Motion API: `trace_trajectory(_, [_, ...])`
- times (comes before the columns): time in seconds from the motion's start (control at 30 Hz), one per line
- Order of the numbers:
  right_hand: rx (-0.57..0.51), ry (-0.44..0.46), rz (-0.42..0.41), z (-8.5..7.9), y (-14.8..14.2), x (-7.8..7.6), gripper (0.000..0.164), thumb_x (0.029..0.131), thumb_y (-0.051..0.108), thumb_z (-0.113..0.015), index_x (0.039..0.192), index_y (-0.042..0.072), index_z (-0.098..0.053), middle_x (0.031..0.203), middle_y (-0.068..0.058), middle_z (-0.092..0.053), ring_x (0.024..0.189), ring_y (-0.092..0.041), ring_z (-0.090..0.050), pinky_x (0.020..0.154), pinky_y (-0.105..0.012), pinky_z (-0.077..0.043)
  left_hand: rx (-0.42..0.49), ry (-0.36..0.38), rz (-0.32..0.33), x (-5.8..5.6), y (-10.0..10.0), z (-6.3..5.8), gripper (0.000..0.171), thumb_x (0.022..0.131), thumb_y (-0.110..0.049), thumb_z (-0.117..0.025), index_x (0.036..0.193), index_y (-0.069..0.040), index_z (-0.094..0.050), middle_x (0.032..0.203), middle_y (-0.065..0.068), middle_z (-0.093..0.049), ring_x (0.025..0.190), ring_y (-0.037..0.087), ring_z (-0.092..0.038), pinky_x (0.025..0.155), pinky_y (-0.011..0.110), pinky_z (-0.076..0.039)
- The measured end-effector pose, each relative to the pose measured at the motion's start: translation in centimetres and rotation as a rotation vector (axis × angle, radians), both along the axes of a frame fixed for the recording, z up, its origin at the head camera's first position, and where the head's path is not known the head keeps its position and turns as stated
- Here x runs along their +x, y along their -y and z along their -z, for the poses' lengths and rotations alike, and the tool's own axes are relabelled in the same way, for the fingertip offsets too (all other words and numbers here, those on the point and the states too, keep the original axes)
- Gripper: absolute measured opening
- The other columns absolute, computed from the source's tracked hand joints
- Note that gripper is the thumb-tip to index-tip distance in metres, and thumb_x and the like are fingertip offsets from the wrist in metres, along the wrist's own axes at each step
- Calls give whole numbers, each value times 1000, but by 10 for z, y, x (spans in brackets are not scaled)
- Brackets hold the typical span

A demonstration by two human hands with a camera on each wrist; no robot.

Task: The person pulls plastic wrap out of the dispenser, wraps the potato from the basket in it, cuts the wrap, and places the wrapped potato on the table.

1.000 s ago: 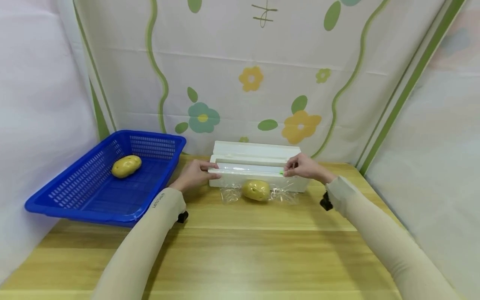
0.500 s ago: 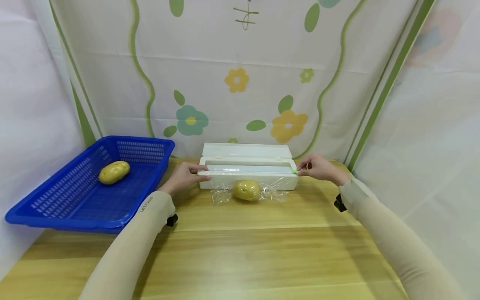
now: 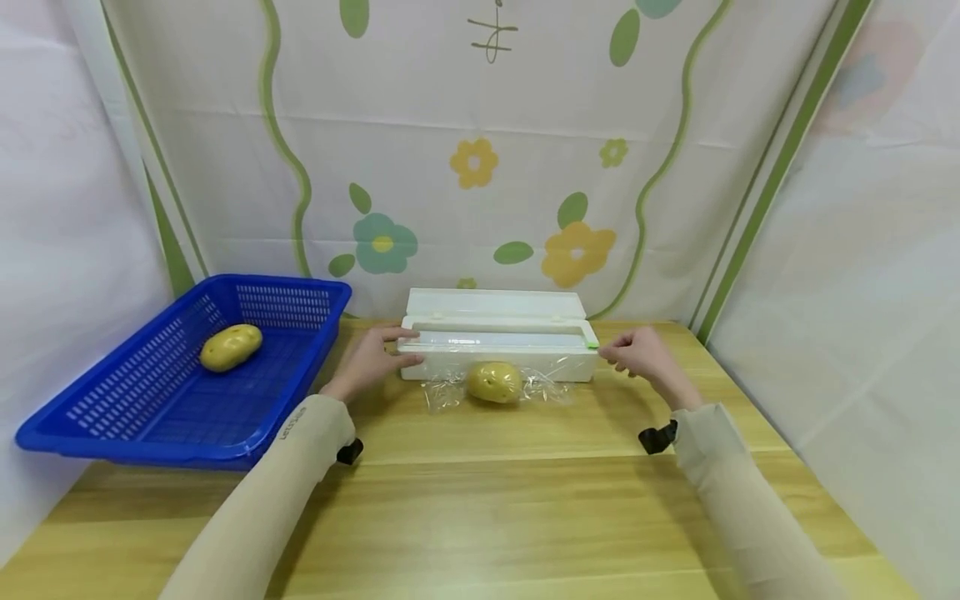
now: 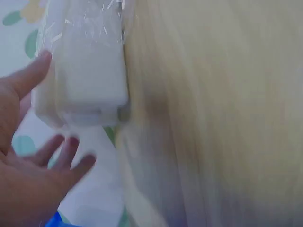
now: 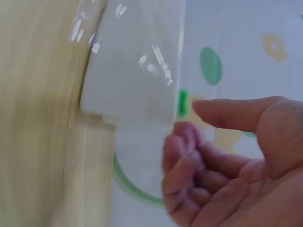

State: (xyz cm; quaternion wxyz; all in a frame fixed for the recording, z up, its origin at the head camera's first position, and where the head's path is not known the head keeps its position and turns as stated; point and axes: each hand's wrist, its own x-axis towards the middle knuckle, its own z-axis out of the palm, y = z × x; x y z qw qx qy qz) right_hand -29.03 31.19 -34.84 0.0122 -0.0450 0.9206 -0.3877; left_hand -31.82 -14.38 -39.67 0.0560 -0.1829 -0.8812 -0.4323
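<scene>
A white cling film box (image 3: 517, 363) stands at the table's back with its lid (image 3: 498, 303) raised and a film roll (image 3: 495, 341) inside. Against its front lies a potato (image 3: 494, 382) with clear film (image 3: 546, 388) around it. My left hand (image 3: 367, 364) is at the box's left end; its fingers are spread in the left wrist view, the thumb by the top edge. Just off the right end, beside the green slider (image 3: 592, 344), is my right hand (image 3: 645, 360). Its thumb (image 5: 232, 113) stands apart from loosely bent fingers, with nothing between them.
A blue plastic basket (image 3: 300, 408) sits at the left with another potato (image 3: 231, 347) in it. Behind the wooden table (image 3: 480, 517) hangs a flower-printed cloth (image 3: 420, 133), and white cloth (image 3: 862, 350) closes off the right side.
The right hand slid the green slider to the right end of the box, then let go of it and drew slightly away. The left hand stayed at the left end, its fingers loosening.
</scene>
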Motion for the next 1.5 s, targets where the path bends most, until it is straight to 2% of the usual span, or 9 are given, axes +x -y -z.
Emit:
trace_trajectory(0.1, [-50,107,53,2,8,9,34,94,24,-67,109,-8,-69,97,-18,-65,77,-27,-63,64,-37,-52,-17,-30,-90,7,-6,-3,62,84,-41,-79,132,-7,-60,139,15,-48,125,34,-45,101,53,-38])
trace_trajectory(0.2, [-118,159,66,7,12,11,38,94,25,-68,111,-9,-69,91,-14,-64,69,-22,-59,62,-36,-51,-39,-65,-186,12,-14,-6,49,82,-41,-81,112,-6,-63,118,14,-53,106,30,-49,89,45,-43])
trace_trajectory(0.3, [-206,178,65,13,15,11,38,93,25,-70,109,-10,-69,76,-8,-62,59,-15,-52,57,-33,-48,-33,-80,-215,19,-20,-7,33,84,-35,-81,89,-7,-64,90,8,-59,85,25,-53,75,38,-44])
trace_trajectory(0.4, [-285,182,67,19,17,9,38,91,23,-73,111,-9,-70,65,-5,-57,54,-12,-47,52,-28,-43,-14,-64,-214,27,-24,-7,24,87,-32,-78,82,-9,-71,77,2,-64,73,21,-56,67,35,-46])
trace_trajectory(0.6, [-337,151,87,27,16,7,37,88,24,-77,109,-6,-72,60,-3,-53,51,-11,-44,50,-27,-38,88,-53,-224,39,-29,-5,17,88,-27,-77,88,-10,-79,80,0,-71,75,19,-61,64,35,-49])
trace_trajectory(0.83, [-336,164,126,30,16,9,30,87,25,-77,86,-5,-72,57,-4,-52,48,-12,-42,48,-28,-36,149,-55,-222,45,-32,-4,16,87,-28,-78,89,-12,-79,84,-2,-72,78,19,-64,66,34,-51])
trace_trajectory(1.0, [-331,192,121,29,17,9,35,88,25,-76,101,-7,-72,63,-6,-59,50,-10,-45,47,-25,-38,157,-48,-183,47,-31,-13,15,89,-26,-76,90,-11,-79,87,0,-72,81,21,-65,66,34,-52])
trace_trajectory(1.27, [-340,220,90,33,20,4,34,89,25,-75,100,-7,-72,64,-5,-60,50,-9,-46,48,-25,-41,150,-33,-178,45,-27,-14,17,90,-27,-75,92,-11,-79,88,2,-72,82,21,-65,65,34,-51])
trace_trajectory(1.5, [-347,210,126,34,20,5,38,87,30,-77,99,-6,-72,61,-4,-56,50,-9,-44,46,-24,-37,147,-39,-173,42,-30,-10,16,90,-26,-75,91,-11,-78,88,1,-72,81,20,-64,66,34,-51])
